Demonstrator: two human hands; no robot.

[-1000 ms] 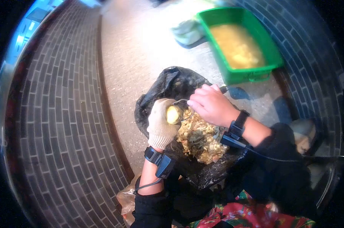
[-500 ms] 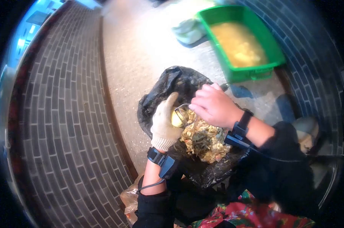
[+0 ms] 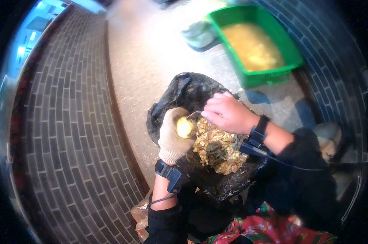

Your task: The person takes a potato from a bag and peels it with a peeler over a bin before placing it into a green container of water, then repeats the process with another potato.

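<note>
In a cream knitted glove, my left hand [image 3: 170, 134] is closed around a pale yellow peeled potato [image 3: 185, 127]. My bare right hand [image 3: 228, 113] grips a peeler [image 3: 194, 114] with a wide metal loop frame, its head right beside the potato. Its handle is mostly hidden in my fist. Under both hands lies an open black plastic bag [image 3: 186, 86], holding a heap of peelings [image 3: 222, 152], pale and brown mixed with darker bits.
A green tub [image 3: 249, 77] of cloudy yellowish water with pale lumps stands ahead to the right. Beside it sits a whitish bag [image 3: 200, 34]. Brick walls [image 3: 70, 114] rise on both sides of the speckled floor. A clear plastic bag [image 3: 140, 213] lies at lower left.
My left hand has turned and drawn slightly left with the potato, its thumb now lowered and more of the potato showing. The peeler has shifted a little off the potato's face.
</note>
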